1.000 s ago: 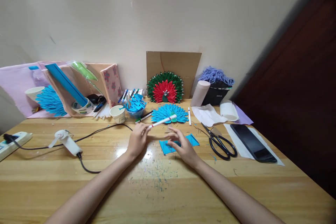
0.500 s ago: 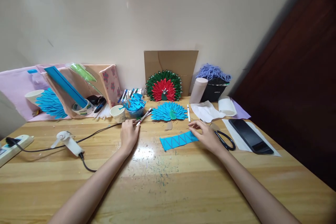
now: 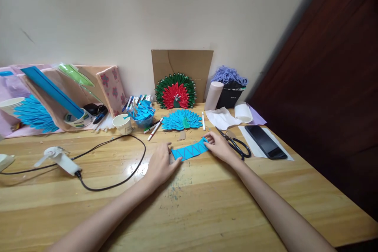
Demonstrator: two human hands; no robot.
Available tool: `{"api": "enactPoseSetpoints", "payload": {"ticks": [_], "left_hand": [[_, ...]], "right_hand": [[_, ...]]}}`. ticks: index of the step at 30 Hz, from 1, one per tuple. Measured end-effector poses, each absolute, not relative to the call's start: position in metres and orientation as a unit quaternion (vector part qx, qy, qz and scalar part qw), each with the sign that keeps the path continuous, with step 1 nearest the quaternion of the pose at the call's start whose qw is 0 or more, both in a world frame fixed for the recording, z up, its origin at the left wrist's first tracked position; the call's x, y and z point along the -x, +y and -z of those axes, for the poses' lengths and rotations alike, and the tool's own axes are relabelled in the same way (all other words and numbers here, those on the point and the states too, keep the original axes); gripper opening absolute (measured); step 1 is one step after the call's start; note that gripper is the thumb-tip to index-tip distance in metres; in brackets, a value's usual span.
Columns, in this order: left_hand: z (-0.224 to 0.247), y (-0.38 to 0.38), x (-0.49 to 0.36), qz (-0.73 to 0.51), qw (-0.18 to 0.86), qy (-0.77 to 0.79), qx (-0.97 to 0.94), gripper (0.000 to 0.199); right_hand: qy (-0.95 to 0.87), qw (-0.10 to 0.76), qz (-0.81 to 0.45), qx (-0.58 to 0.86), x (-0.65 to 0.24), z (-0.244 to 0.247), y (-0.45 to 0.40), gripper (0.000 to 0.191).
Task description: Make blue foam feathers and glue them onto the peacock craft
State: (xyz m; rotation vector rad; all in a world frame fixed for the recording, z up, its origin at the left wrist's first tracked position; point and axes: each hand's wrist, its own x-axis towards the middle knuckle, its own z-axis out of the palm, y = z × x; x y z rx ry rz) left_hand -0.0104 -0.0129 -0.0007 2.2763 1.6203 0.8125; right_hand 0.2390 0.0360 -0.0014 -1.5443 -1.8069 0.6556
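A short blue strip (image 3: 189, 151) with a dark zigzag line drawn along it lies low over the table, slightly tilted; whether it is paper or cloth I cannot tell. My left hand (image 3: 162, 163) is at its left end, thumb along the lower edge and a finger at the upper corner. The right end is pinched between the fingers of my right hand (image 3: 220, 147). Black-handled scissors (image 3: 247, 150) lie just beyond my right hand. Behind the strip rests a blue feathered peacock (image 3: 177, 121) with a green body, and a white marker (image 3: 203, 121) lies beside it.
A red and green peacock (image 3: 176, 94) leans on cardboard (image 3: 183, 61). Left are a paper cup (image 3: 122, 125), a bowl of blue pieces (image 3: 143, 115), a marker (image 3: 155, 130) and a corded white glue gun (image 3: 63, 161). A phone (image 3: 264, 141) lies right, near a pale bottle (image 3: 214, 96).
My left hand has come from beside the markers to the strip's left end. My right hand still holds the other end. The view has shifted, and the scissors show more fully.
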Motion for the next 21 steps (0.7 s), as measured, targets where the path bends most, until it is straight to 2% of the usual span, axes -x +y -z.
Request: {"api": "enactPoseSetpoints", "payload": {"ticks": [7,9,13,18,21], "left_hand": [[0.009,-0.002,0.016,-0.344,0.224,0.547,-0.729,0.02],[0.009,0.002,0.018,-0.364,0.218,0.554,-0.716,0.014],[0.005,0.008,0.022,-0.415,0.261,0.56,-0.667,0.022],[-0.005,0.01,0.022,-0.528,0.44,0.499,-0.527,0.023],[-0.011,0.006,0.015,-0.538,0.621,0.404,-0.402,0.041]], "right_hand": [[-0.645,0.428,-0.338,0.536,-0.239,-0.008,0.036,0.023],[-0.637,0.426,-0.346,0.541,-0.241,-0.012,0.036,0.024],[-0.623,0.382,-0.422,0.536,-0.244,-0.022,0.032,0.024],[-0.56,0.393,-0.529,0.502,-0.236,-0.026,0.028,0.027],[-0.522,0.426,-0.55,0.494,-0.228,-0.024,0.027,0.031]]}}
